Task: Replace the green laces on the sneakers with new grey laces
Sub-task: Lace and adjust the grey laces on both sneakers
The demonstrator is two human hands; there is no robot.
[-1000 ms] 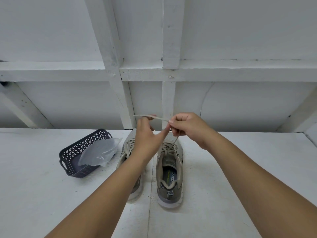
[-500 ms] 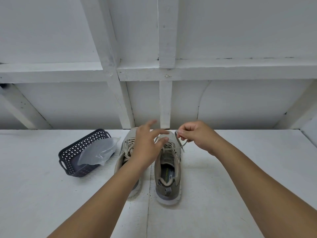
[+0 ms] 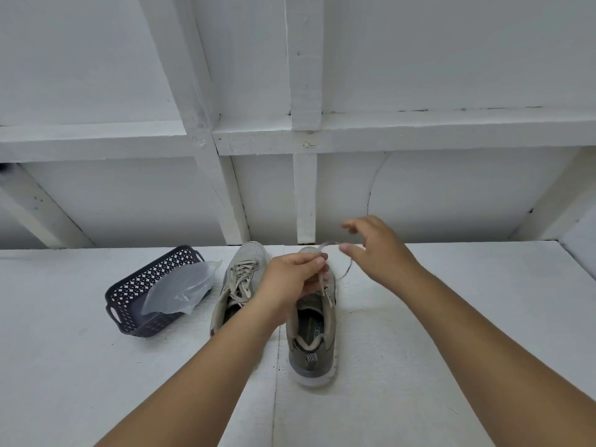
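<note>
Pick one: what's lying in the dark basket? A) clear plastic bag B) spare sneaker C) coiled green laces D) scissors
A: a crumpled clear plastic bag lies in the dark lattice basket, spilling over its rim toward the left sneaker; nothing else shows inside.

Both forearms reach forward, the left hand point(image 3: 295, 279) curled with fingertips pinching a lace point(image 3: 322, 282), while the right hand point(image 3: 382, 250), just beside and slightly above it, is spread with fingers loosely extended.
</note>
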